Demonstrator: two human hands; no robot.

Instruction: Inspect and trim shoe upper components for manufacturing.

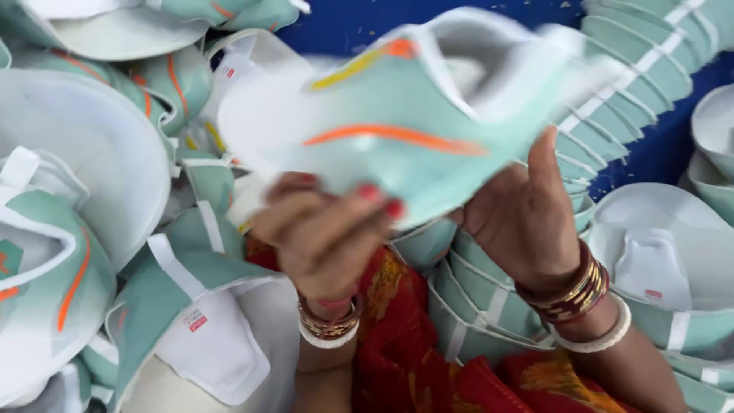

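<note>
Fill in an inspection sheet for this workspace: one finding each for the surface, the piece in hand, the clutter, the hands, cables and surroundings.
Surface: blue surface shows only between the piles.
Job's things: one mint-green and white shoe upper with orange and yellow stripes, held up, blurred.
Clutter: loose matching uppers heaped at left; a nested row of uppers at upper right, more at lower right.
Grippers: left hand grips the upper from below; right hand supports its underside; both wrists wear bangles.
Cables: nothing seen.
Surroundings: red patterned garment below the hands; nothing else seen.
</note>
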